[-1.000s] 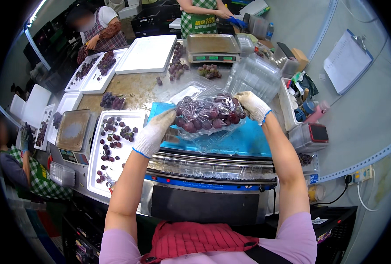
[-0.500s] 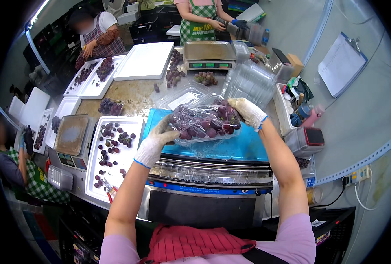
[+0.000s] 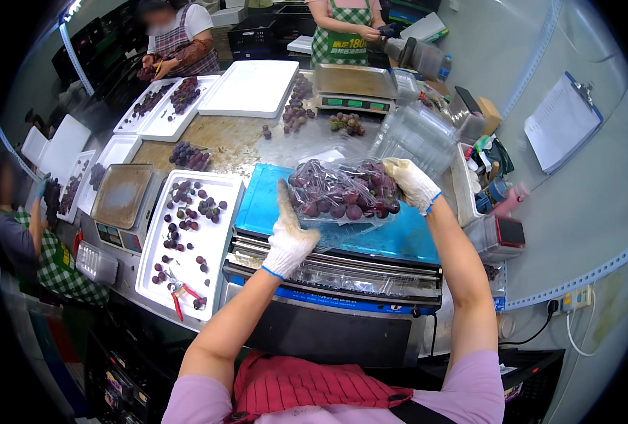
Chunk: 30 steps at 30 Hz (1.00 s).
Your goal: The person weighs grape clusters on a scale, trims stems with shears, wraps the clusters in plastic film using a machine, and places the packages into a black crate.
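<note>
A clear plastic tray of dark purple grapes [image 3: 342, 194], covered in shiny cling film, is above the blue top [image 3: 261, 194] of a film wrapping machine. My right hand [image 3: 411, 185], in a white knit glove, grips the pack's right end. At its near left corner is my left hand [image 3: 291, 237], gloved too, with one finger stretched up along the side and the thumb apart. Loose film hangs below the pack's front, close to that thumb. Whether the left fingertips touch the pack is hard to tell.
Left of the machine, a white foam tray [image 3: 151, 272] holds loose grapes and red-handled snips [image 3: 177, 300]. Two weighing scales [image 3: 355, 92] [image 3: 121, 198], clear boxes [image 3: 420, 138] and more foam trays stand around. Three co-workers are at the table. A clipboard [image 3: 561, 120] hangs right.
My left hand has let go of the pack's left end and slid down and right, its fingers spreading. The right hand keeps its grip. The whole view has shifted slightly.
</note>
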Motion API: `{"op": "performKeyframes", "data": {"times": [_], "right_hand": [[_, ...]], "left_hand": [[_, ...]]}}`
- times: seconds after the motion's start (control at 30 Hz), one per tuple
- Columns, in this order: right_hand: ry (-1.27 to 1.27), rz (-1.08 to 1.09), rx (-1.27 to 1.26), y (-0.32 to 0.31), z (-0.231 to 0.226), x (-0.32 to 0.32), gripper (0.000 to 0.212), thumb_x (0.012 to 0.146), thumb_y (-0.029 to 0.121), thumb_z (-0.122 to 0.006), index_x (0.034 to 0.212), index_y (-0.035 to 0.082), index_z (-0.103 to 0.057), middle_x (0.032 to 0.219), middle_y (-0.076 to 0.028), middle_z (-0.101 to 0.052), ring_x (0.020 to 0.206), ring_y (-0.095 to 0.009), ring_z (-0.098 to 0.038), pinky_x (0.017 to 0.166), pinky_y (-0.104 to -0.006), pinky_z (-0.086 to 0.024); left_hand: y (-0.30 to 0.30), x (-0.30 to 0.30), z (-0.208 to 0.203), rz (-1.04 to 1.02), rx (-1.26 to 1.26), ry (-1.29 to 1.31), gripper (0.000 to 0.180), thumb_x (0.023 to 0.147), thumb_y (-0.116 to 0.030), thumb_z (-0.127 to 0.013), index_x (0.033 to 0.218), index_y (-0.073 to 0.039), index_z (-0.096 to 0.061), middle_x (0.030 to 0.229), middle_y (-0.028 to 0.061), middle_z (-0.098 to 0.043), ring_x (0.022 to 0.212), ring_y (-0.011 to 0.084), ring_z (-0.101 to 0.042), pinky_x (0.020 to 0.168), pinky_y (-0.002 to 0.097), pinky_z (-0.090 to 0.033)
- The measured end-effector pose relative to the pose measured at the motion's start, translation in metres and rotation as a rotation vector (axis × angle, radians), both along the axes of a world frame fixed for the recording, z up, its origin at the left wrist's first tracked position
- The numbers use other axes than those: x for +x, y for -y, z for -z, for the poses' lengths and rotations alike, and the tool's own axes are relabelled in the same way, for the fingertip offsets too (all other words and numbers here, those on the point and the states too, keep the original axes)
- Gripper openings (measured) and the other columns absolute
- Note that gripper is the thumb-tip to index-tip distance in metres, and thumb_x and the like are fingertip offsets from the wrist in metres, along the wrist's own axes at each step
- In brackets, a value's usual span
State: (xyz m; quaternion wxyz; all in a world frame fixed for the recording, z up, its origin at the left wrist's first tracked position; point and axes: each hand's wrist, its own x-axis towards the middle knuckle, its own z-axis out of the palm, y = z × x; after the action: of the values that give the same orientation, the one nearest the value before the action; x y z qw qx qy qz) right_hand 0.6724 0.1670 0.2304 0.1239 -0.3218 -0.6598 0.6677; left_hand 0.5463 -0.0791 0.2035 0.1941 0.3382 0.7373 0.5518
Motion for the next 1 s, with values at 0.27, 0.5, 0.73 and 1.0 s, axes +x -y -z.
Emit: {"op": "performKeyframes", "data": {"times": [0.27, 0.5, 0.73, 1.0], "right_hand": [[-0.093, 0.015, -0.042, -0.004, 0.001, -0.005, 0.024, 0.098, 0.017, -0.048, 0.106, -0.002, -0.061, 0.085, -0.001, -0.062, 0.068, -0.007, -0.055, 0.057, -0.0233, -0.048], [-0.106, 0.072, -0.059, 0.000, -0.002, -0.003, 0.021, 0.096, 0.018, -0.052, 0.103, 0.000, -0.062, 0.078, 0.001, -0.060, 0.058, -0.005, -0.053, 0.046, -0.0213, -0.045], [-0.061, 0.084, -0.054, 0.002, 0.005, -0.003, 0.025, 0.097, 0.017, -0.049, 0.106, -0.002, -0.061, 0.076, 0.000, -0.060, 0.054, -0.006, -0.051, 0.046, -0.0223, -0.045], [0.124, 0.010, 0.201, 0.009, 0.000, 0.000, 0.025, 0.097, 0.020, -0.049, 0.103, 0.001, -0.064, 0.061, 0.002, -0.053, 0.041, -0.006, -0.038, 0.036, -0.0233, -0.028]], "left_hand": [[-0.002, -0.028, -0.008, 0.018, -0.217, -0.147, 0.093, 0.066, 0.002, -0.050, 0.150, -0.009, -0.010, 0.133, 0.0228, -0.051, 0.126, 0.0363, -0.046, 0.104, 0.0356, -0.038], [-0.004, -0.057, 0.003, 0.168, -0.105, -0.011, 0.086, 0.067, 0.009, -0.046, 0.148, -0.008, -0.022, 0.133, 0.0213, -0.052, 0.123, 0.0296, -0.051, 0.099, 0.0325, -0.042], [0.004, -0.050, -0.005, 0.142, -0.079, -0.016, 0.087, 0.070, 0.009, -0.043, 0.150, -0.012, -0.017, 0.135, 0.0203, -0.050, 0.098, 0.0195, -0.058, 0.082, 0.0268, -0.047], [0.009, -0.051, 0.001, 0.172, -0.002, -0.102, 0.084, 0.071, 0.008, -0.043, 0.149, -0.011, -0.021, 0.135, 0.0219, -0.048, 0.086, 0.0156, -0.055, 0.080, 0.0254, -0.047]]}}
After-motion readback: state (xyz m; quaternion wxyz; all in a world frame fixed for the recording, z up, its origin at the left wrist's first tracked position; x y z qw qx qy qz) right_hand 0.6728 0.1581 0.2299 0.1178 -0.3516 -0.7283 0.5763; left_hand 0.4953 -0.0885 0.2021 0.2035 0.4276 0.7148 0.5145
